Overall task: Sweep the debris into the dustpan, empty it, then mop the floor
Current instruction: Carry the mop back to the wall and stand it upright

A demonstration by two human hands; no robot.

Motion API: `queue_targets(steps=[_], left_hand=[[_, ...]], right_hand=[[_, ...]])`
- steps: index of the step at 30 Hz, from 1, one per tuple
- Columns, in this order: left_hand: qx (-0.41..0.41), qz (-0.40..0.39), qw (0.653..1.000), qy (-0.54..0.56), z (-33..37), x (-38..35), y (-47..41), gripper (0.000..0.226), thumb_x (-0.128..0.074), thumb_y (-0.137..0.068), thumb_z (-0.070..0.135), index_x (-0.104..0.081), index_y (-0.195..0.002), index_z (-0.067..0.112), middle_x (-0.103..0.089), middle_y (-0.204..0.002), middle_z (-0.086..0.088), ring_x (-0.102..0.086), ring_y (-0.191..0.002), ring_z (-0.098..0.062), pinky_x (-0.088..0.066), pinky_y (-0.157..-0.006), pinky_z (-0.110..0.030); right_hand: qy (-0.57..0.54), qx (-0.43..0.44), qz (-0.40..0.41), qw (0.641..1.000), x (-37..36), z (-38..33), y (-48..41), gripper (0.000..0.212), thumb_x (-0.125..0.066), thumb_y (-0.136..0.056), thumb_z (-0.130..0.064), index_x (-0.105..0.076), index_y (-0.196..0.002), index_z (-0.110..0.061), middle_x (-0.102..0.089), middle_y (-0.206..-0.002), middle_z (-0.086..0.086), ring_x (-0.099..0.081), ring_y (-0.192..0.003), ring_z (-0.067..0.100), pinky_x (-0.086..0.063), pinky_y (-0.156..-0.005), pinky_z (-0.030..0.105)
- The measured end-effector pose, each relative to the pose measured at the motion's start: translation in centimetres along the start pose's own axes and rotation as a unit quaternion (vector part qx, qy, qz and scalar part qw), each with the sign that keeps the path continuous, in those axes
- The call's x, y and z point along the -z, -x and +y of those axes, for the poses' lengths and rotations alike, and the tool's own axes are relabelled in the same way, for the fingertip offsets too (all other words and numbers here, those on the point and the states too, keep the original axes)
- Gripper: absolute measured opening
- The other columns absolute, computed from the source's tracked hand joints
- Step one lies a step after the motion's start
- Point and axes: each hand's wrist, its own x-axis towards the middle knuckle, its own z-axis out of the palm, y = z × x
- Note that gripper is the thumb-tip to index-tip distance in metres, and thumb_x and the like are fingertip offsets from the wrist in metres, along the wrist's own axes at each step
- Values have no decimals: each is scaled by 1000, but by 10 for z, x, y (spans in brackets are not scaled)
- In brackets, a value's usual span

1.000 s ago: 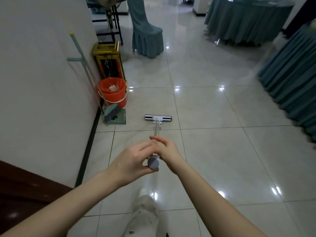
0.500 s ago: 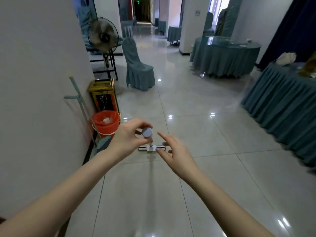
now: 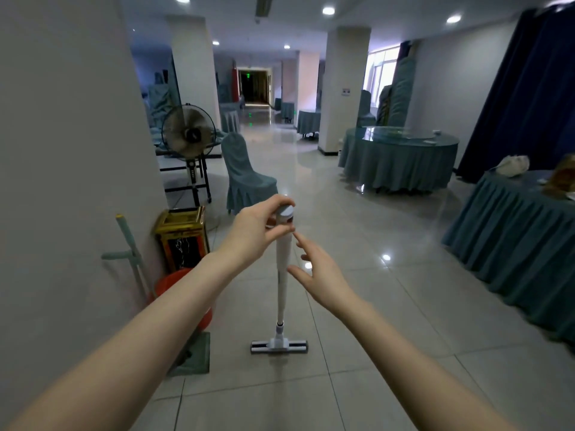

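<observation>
A white mop (image 3: 283,275) stands nearly upright on the tiled floor, its flat head (image 3: 279,346) resting on a tile ahead of me. My left hand (image 3: 258,231) pinches the grey cap at the top of the handle. My right hand (image 3: 317,272) hovers open just right of the shaft, fingers spread, not touching it. By the left wall a pale green broom handle (image 3: 132,253) leans, and the green dustpan (image 3: 194,356) stands on the floor below my left forearm. An orange bucket (image 3: 169,283) sits behind the arm, mostly hidden.
A gold-framed bin (image 3: 182,237) stands against the left wall beyond the bucket, then a standing fan (image 3: 189,132) and a covered chair (image 3: 249,178). Teal-skirted tables stand at the right (image 3: 513,244) and at mid-right (image 3: 401,160). Shiny tiled floor runs ahead down the hall.
My view has tilted up from the floor to the hall. The right hand let go of the handle; the left hand keeps the cap, and the mop now stands nearly upright.
</observation>
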Motion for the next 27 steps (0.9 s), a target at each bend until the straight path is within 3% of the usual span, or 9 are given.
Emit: queue_targets(steps=[6, 12, 15, 19, 24, 27], left_hand=[[-13, 4, 1000, -24, -56, -13, -85, 42, -53, -95, 33, -37, -133, 37, -63, -100, 2, -61, -89, -17, -50, -81, -36], [-10, 15, 1000, -22, -108, -25, -174, 58, -59, -92, 31, -25, -138, 42, -63, -103, -1, -64, -87, -17, -54, -83, -40], [-11, 45, 999, -16, -136, -36, -217, 72, -62, -91, 27, -16, -143, 45, -62, -113, -5, -64, -87, -16, -55, -83, -38], [-2, 78, 997, 5, -172, -60, -275, 92, -66, -88, 22, 0, -144, 52, -55, -133, -8, -64, -98, -16, -54, -90, -39], [64, 125, 990, 21, -225, -94, -346, 100, -67, -88, 23, 9, -142, 57, -55, -134, -4, -62, -104, -10, -51, -96, -40], [96, 135, 986, 19, -260, -118, -378, 97, -65, -89, 26, 10, -145, 51, -58, -129, -1, -62, -101, -7, -52, -92, -33]], right_hand=[[-102, -44, 34, 993, -25, 20, -100, 66, -52, -98, -27, -16, -148, -52, -53, -138, -5, -58, -114, 15, -50, -98, 36], [-141, -34, 71, 987, -43, 48, -198, 82, -57, -95, -29, 1, -142, -63, -46, -146, -1, -53, -126, 20, -48, -101, 46], [-138, -14, 85, 987, -47, 66, -254, 85, -58, -95, -30, 3, -144, -60, -46, -145, -2, -50, -127, 19, -48, -101, 42], [-159, 13, 82, 984, -47, 101, -332, 78, -57, -95, -25, -6, -151, -47, -49, -137, -3, -53, -118, 15, -49, -96, 34], [-206, 20, 37, 978, -50, 146, -427, 56, -57, -95, -26, -32, -145, -33, -54, -125, -4, -56, -113, 10, -51, -96, 37], [-208, 6, 15, 978, -58, 173, -475, 39, -55, -96, -26, -43, -133, -23, -58, -114, 2, -60, -99, 15, -55, -85, 40]])
